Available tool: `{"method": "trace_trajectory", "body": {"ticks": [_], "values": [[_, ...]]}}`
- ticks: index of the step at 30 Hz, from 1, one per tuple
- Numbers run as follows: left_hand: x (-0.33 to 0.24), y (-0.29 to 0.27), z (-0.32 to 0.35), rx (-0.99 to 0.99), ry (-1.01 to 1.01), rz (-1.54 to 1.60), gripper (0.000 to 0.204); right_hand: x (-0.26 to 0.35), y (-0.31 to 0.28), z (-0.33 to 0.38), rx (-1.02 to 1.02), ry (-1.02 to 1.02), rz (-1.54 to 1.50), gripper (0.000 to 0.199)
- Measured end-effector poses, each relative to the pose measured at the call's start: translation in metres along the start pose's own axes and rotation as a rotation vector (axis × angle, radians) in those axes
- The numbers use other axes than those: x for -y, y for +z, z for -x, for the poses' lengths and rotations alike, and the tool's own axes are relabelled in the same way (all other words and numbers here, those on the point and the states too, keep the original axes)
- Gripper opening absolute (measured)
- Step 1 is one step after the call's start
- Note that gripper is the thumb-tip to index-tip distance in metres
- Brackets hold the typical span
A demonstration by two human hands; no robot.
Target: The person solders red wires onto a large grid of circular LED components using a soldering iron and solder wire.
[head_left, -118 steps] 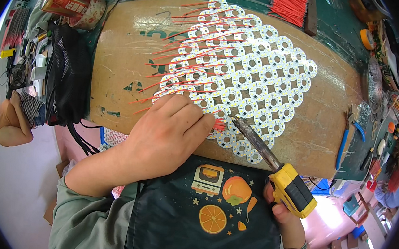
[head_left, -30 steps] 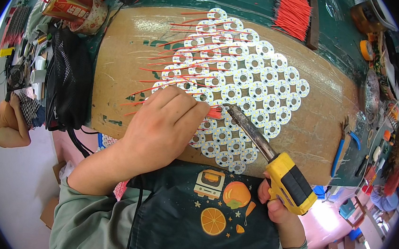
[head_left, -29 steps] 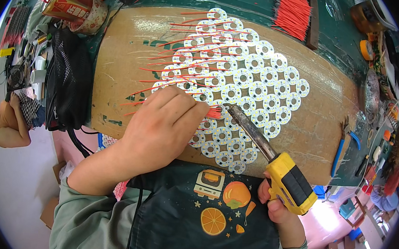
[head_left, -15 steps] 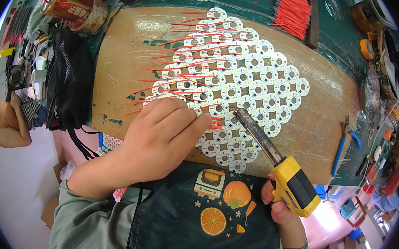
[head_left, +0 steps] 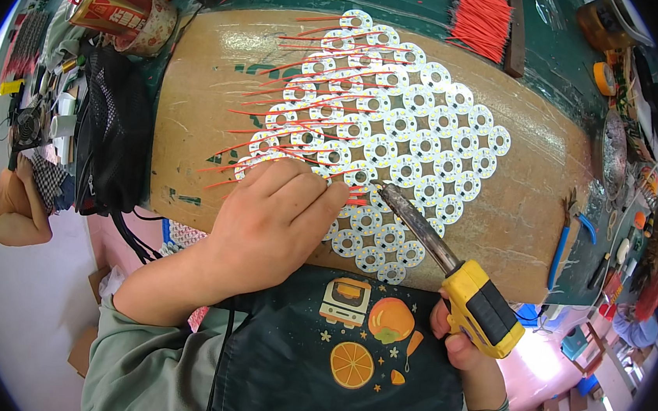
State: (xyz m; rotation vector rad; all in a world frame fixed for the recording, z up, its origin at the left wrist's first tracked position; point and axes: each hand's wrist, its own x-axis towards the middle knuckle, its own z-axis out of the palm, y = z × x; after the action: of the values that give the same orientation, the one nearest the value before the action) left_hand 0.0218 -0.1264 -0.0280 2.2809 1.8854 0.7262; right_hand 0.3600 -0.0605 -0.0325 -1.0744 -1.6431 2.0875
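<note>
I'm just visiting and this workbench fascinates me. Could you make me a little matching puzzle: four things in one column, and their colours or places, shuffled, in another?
Things
1. Soldering iron
2. Ring-shaped circuit boards
3. Pliers
4. Drink can

Colours and places
A. Blue-handled, near the right edge of the brown board
B. Red and gold, tilted, at the upper left
C. White, laid out in rows in the middle
D. Yellow and black, held in the right hand

Right pairs: 1-D, 2-C, 3-A, 4-B
</note>
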Motion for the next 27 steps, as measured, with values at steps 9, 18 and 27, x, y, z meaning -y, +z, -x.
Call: {"method": "trace_trajectory", "body": {"ticks": [9, 18, 27], "values": [[-0.0013, 0.0022, -0.0001, -0.015, -0.020, 0.013, 0.042, -0.0016, -0.0024, 0.0007, 0.028, 0.015, 0.065, 0.032], [-0.0030, 0.0024, -0.0009, -0.016, -0.037, 0.020, 0.042, -0.0033, -0.0028, 0.0020, 0.039, 0.014, 0.101, 0.031], [-0.0034, 0.0019, -0.0009, -0.014, -0.043, 0.029, 0.041, -0.0069, -0.0032, 0.0035, 0.041, -0.021, 0.226, 0.032]]}}
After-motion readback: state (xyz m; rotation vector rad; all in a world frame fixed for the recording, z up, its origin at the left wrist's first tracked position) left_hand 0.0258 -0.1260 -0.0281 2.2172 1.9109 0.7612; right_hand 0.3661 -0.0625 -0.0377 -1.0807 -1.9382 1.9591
